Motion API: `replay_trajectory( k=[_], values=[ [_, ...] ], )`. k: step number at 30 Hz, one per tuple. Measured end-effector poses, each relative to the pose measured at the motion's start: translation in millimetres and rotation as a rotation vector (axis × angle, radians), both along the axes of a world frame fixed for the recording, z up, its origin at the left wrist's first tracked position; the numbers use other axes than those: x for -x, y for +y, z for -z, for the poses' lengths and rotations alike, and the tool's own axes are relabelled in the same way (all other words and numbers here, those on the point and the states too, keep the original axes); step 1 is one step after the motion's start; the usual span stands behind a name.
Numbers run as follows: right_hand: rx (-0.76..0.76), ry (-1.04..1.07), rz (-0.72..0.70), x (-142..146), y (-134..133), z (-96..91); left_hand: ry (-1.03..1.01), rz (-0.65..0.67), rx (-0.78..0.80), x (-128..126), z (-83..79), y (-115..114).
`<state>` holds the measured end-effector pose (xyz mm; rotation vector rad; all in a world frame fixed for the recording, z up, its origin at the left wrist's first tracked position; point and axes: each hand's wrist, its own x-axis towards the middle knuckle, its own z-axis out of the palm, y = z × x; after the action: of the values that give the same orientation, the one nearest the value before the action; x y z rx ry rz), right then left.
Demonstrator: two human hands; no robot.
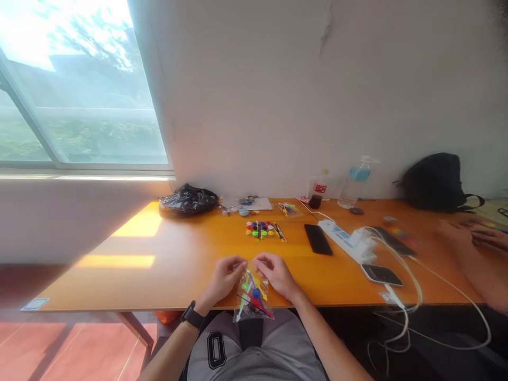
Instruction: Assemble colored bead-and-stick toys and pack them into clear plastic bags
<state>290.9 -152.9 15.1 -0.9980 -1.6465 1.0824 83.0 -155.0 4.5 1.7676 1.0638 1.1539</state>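
A clear plastic bag (pixel 256 302) with several coloured plastic arrows inside, in white, green, blue, yellow and red, hangs over the table's front edge above my lap. My left hand (pixel 227 276) pinches the bag's upper left corner, with a black watch on that wrist. At the upper right corner my right hand (pixel 277 274) holds the bag between closed thumb and fingers. Just beyond both hands, small round pieces (pixel 260 229) in several colours lie grouped in rows, with thin coloured sticks (pixel 280 232) at their right.
Behind are a black plastic bag (pixel 188 201), another packet of coloured pieces (pixel 289 209) and two bottles. At right lie a black phone (pixel 318 239), a white power strip (pixel 342 241), cables and another phone (pixel 381 275). Another person's hands (pixel 460 238) are at far right, near a black backpack (pixel 432 182).
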Motion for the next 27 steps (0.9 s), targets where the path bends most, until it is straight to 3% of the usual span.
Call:
replay_trajectory(
  k=[4,9,17,22,27],
  values=[
    [0.05,0.05,0.003,-3,2,1.8,-0.017,0.007,0.0,1,-3.9,-2],
    [-0.033,0.063,0.09,-2,3,4.3,-0.058,-0.011,0.012,1,-5.1,-2],
    [-0.126,0.12,0.11,-1,3,5.1,-0.163,-0.027,-0.016,4,-12.5,-4],
    [-0.276,0.111,0.106,0,0,-1.2,-0.156,-0.056,0.037,5,-21.7,-11],
    [-0.279,0.0,0.06,-6,-6,-14.7,-0.155,-0.03,0.023,3,-20.2,-11]
  ],
)
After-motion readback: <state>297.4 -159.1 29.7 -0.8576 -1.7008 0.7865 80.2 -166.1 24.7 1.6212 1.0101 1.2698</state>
